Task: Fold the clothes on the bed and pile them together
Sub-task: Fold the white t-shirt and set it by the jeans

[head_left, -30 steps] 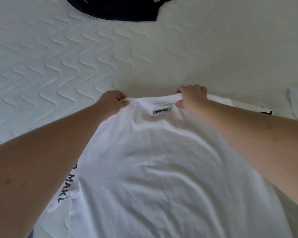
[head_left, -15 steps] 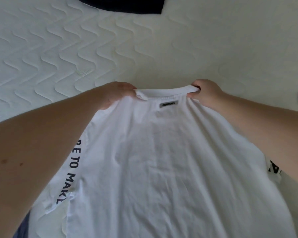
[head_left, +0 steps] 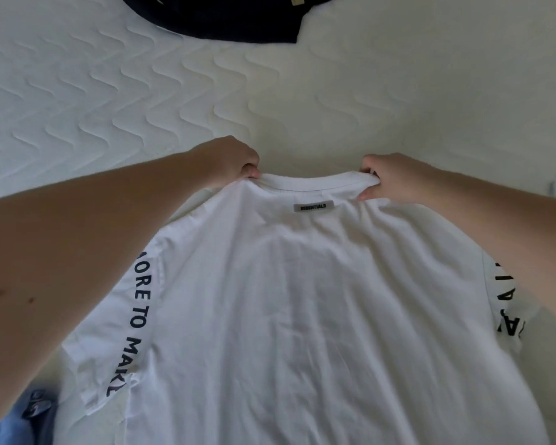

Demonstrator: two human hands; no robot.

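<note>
Bed: white quilted mattress point(head_left: 116, 101) with a wavy stitch fills the background; it serves as the folding area.
Shirt: white T-shirt point(head_left: 289, 300) lies back-up toward the person, a small grey label point(head_left: 314, 207) just below the collar, dark lettering running down both sleeves.
Left hand: the left hand point(head_left: 230, 160) pinches the shoulder seam at the left end of the collar, fingers curled round the cloth.
Right hand: the right hand point(head_left: 390, 178) grips the right end of the collar in the same way.
Reason for the hold: both hands pull the neckline taut, probably to spread the shirt flat and square before the first fold.
Other clothes: a dark garment point(head_left: 225, 17) lies at the far edge, well apart; a blue garment point(head_left: 20, 419) shows at the near left corner, partly under the sleeve.
Progress: folding of this shirt looks not yet begun.
</note>
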